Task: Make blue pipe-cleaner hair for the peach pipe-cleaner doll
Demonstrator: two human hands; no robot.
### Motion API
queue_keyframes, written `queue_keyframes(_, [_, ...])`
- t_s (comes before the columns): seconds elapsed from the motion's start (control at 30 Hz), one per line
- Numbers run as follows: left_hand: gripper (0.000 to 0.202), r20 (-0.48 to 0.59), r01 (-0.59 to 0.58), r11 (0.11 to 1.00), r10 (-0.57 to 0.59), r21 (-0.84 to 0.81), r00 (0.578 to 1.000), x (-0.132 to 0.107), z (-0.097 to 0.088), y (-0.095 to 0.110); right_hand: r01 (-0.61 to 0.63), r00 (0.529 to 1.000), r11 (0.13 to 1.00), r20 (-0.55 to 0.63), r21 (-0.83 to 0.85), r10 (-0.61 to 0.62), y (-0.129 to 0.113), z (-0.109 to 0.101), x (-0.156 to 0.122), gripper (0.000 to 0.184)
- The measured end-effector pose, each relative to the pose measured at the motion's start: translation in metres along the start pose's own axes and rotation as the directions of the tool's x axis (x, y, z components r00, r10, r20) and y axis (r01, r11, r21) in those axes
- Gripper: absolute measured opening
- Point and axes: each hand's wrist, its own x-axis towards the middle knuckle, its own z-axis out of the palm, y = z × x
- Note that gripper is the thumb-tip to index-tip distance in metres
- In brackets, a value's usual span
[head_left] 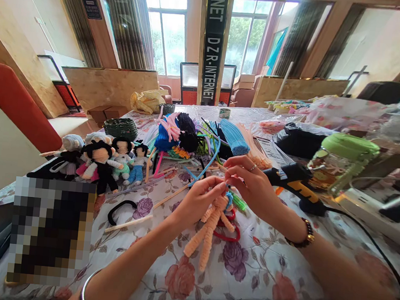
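A peach pipe-cleaner doll [209,231] hangs below my fingers, its wrapped legs pointing down toward the tablecloth. My left hand [202,199] is closed on its upper end. Fingertips of my right hand [251,183] are pinched close to the left ones, with a bit of blue pipe cleaner [229,198] showing at the doll's upper part. Just behind my hands rises a long, bent blue pipe cleaner [211,161]; whether it joins the doll is hidden. Red-handled scissors [230,235] lie partly beneath the doll.
Finished dolls [102,159] sit together at left, behind a pixelated patch. Bundles of coloured pipe cleaners [234,137] lie at the back. To the right are a glue gun [297,185] with its cord, a green-lidded jar [344,159] and a white power strip [385,210].
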Motion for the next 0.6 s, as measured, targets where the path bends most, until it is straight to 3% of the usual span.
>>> queue_keyframes(0.2, [0.031, -0.115, 0.049, 0.999, -0.049, -0.001, 0.992, 0.001, -0.002, 0.000, -0.146, 0.989, 0.981, 0.039, 0.130, 0.142, 0.004, -0.004, 0.003, 0.012])
queue_keyframes(0.33, [0.038, -0.149, 0.038, 0.973, -0.004, 0.227, 0.989, 0.000, -0.004, -0.007, -0.243, 0.960, 0.964, 0.171, 0.108, 0.223, 0.017, -0.005, 0.000, 0.013])
queue_keyframes(0.43, [0.050, -0.082, 0.023, 0.920, 0.010, 0.391, 0.997, -0.001, -0.005, -0.012, -0.218, 0.948, 0.976, 0.238, -0.002, 0.212, 0.023, -0.002, -0.004, 0.014])
queue_keyframes(0.6, [0.049, -0.040, 0.073, 0.886, -0.061, 0.457, 0.997, -0.003, -0.004, -0.010, -0.158, 0.953, 0.984, 0.247, -0.080, 0.174, 0.022, -0.001, -0.005, 0.016])
